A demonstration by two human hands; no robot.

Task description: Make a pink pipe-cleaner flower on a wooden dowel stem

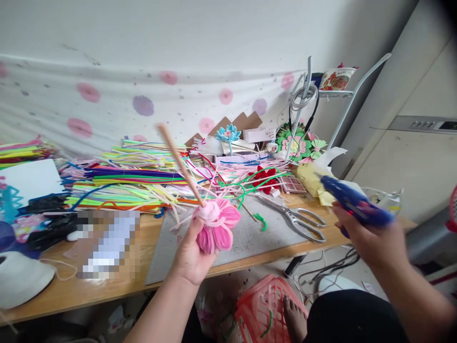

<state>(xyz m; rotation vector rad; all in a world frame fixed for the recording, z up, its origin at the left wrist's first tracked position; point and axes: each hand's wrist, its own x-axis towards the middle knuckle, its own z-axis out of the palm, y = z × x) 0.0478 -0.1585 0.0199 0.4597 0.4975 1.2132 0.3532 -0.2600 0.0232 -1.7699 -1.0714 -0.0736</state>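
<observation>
A pink fuzzy flower (224, 223) with a brown stem (181, 164) is in my left hand (194, 255), whose fingers close round its base. The stem points up and to the left, and the petals face down and right, above the grey mat (257, 245). On the right, my right hand (371, 238) grips a blue glue gun (359, 202) with its nozzle pointing left. The gun is raised beyond the mat's right side, apart from the flower, and is blurred by motion.
Silver scissors (303, 224) lie on the mat's right. Bundles of coloured pipe cleaners (135, 176) line the table's back. A red flower (264, 179) and blue flower (228, 134) are behind the mat. Below stands a red basket (264, 305); a white metal rack (348, 114) rises at right.
</observation>
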